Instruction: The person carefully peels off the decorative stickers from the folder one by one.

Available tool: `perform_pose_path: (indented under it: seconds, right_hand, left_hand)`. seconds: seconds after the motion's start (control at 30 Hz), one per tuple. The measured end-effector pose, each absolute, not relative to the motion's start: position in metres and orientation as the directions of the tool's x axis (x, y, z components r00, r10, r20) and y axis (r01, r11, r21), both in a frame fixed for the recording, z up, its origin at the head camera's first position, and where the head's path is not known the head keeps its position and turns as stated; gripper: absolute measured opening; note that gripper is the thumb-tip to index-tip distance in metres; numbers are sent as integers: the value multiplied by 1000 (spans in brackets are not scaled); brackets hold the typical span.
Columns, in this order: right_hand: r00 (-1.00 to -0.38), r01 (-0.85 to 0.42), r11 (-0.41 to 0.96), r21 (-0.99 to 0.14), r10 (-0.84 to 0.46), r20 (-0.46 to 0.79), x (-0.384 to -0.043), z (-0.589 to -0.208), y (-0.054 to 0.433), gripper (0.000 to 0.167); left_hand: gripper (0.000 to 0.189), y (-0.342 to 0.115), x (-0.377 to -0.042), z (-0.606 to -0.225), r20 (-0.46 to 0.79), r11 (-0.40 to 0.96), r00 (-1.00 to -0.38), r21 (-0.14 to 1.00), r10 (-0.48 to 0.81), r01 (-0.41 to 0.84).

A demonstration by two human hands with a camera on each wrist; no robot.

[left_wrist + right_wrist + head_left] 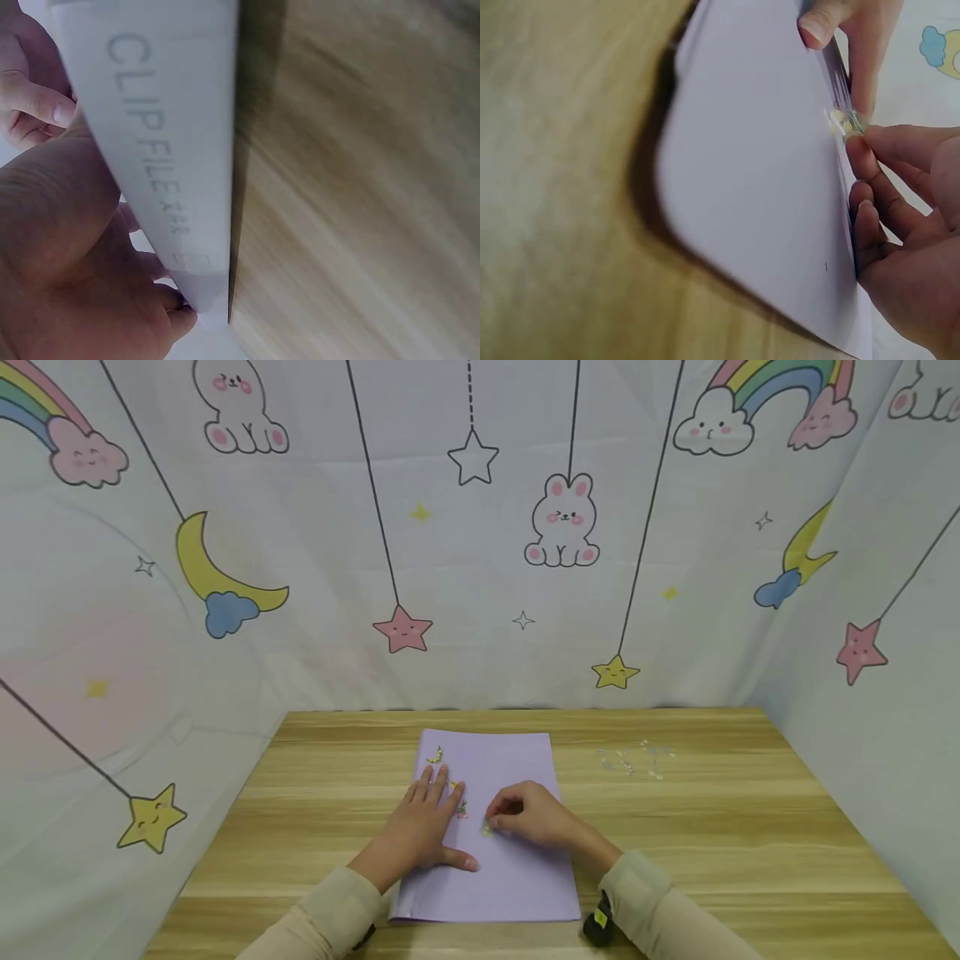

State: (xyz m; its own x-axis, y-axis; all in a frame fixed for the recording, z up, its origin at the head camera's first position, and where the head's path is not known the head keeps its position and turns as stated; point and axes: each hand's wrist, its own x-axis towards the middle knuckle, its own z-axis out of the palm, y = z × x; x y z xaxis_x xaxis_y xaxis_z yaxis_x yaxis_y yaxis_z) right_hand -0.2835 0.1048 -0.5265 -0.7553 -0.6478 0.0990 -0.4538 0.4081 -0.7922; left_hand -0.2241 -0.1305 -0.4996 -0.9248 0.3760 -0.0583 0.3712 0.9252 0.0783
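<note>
A pale purple clip file point(517, 877) lies flat on the wooden table, its spine lettered "CLIP FILE" in the left wrist view. My left hand point(420, 827) rests on the left part of its cover with fingers spread. Between thumb and index finger, my right hand point(536, 814) pinches a small clear sticker with a yellow print point(842, 122), held against the cover. A yellow moon sticker point(436, 755) sits on the cover near the top left. Beside the left index finger is a small colourful sticker point(461, 810), partly hidden by the hand.
Several small clear stickers point(628, 762) lie scattered on the table point(697, 827) to the right of the file. A white cloth backdrop point(480, 577) printed with stars and rabbits stands behind and at the sides. A black wrist device point(599, 923) hangs at the right cuff.
</note>
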Motion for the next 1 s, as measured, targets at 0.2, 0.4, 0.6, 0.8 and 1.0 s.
perform_pose_path:
  seconds: [0.2,0.4,0.6,0.8,1.0]
  right_hand:
    - [-752,-420,347,-839,-651,108,-285,-528,110,5]
    - [-750,-408,305,-860,-650,126,-284,-526,111,8]
    - [-770,-380,297,-876,-626,122,-282,-525,111,10]
    - [-792,-400,321,-859,-592,148,-280,-526,112,7]
    - [-814,-408,356,-840,-559,159,-276,-527,112,7]
  left_hand:
    - [124,-130,-223,-498,-70,925,-923,71,378,374]
    - [125,-131,-224,-499,-76,926,-923,75,376,371]
    - [125,-131,-223,-499,-69,924,-924,94,377,370]
    - [124,-132,-223,-499,-58,922,-923,100,380,374]
    - [124,-132,-222,-499,-70,925,-924,92,376,370]
